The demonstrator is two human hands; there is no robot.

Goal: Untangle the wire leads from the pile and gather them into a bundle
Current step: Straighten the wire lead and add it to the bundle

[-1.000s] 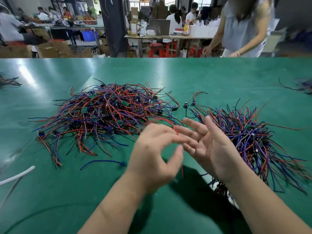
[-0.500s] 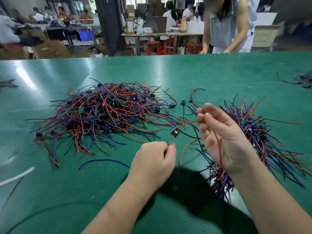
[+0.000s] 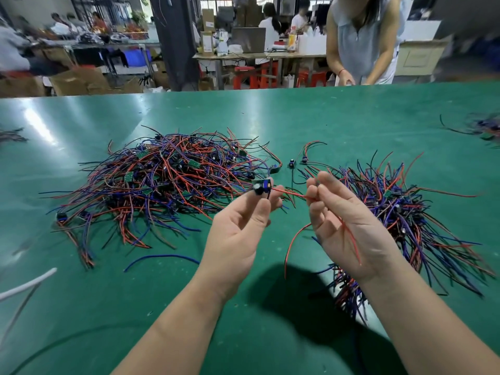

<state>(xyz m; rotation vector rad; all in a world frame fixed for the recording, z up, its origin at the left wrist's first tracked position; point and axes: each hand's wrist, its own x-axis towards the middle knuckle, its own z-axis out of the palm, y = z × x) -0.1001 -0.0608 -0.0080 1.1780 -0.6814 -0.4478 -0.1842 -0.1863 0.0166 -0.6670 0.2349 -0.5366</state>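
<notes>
Now, at your left the tangled pile (image 3: pixel 162 185) sprawls on the desk (image 3: pixel 270 117). Your left hand (image 3: pixel 238 228) pinches one lead's small module (image 3: pixel 262 186), held up off the desk. Its red wire (image 3: pixel 292 194) runs across to your right hand (image 3: pixel 349 228), which pinches it in curled fingers. Just beyond lies the gathered bundle (image 3: pixel 405 212). These leads look light, floppy and likely to snag, so grip the stiff module, not the thin wire.

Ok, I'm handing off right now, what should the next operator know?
Left hand: pinches the small module of one lead, held in the air.
Right hand: pinches that lead's red wire, which trails across the palm.
Tangled pile lies left on the green table; gathered bundle lies right.
Done: one lead pulled free. Left: lay it on the bundle, then clear the large pile.
</notes>
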